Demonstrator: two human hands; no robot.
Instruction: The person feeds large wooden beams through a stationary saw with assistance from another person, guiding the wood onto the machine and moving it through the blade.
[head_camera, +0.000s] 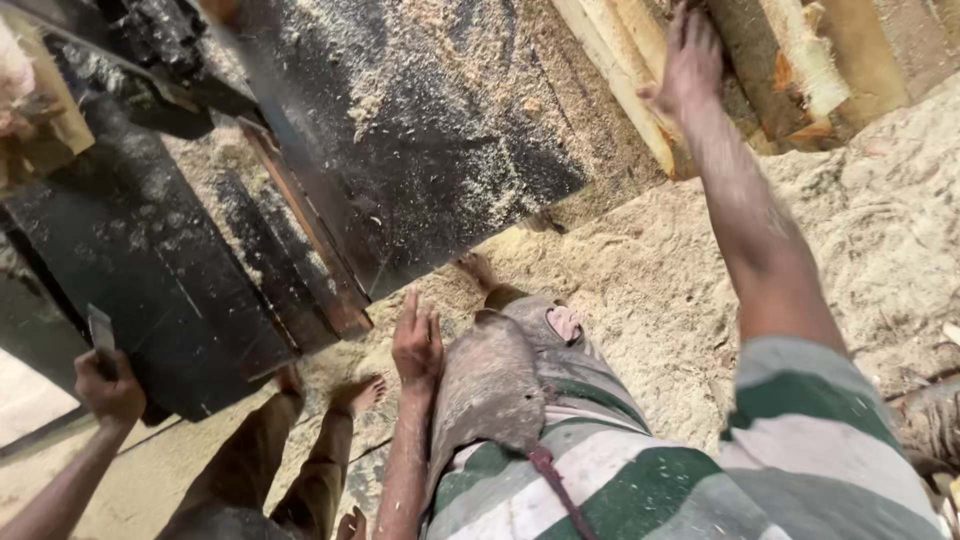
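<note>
Right hand (690, 60) lies flat, fingers apart, on wooden plank (620, 70); left hand (417, 340) hangs open, well apart

- The person's right arm is stretching far forward and up, elbow nearly straight, bare below a green-and-white striped sleeve.
- The right hand (692, 55) is lying palm down at the end of that reach, fingers pressing flat and pointing away, thumb sticking out to the left.
- The left arm is hanging down close along the body, forearm bare.
- The left hand (417, 340) is dangling slack beside the thigh, fingers together and loosely straight, gripping nothing, back of the hand facing up.
</note>
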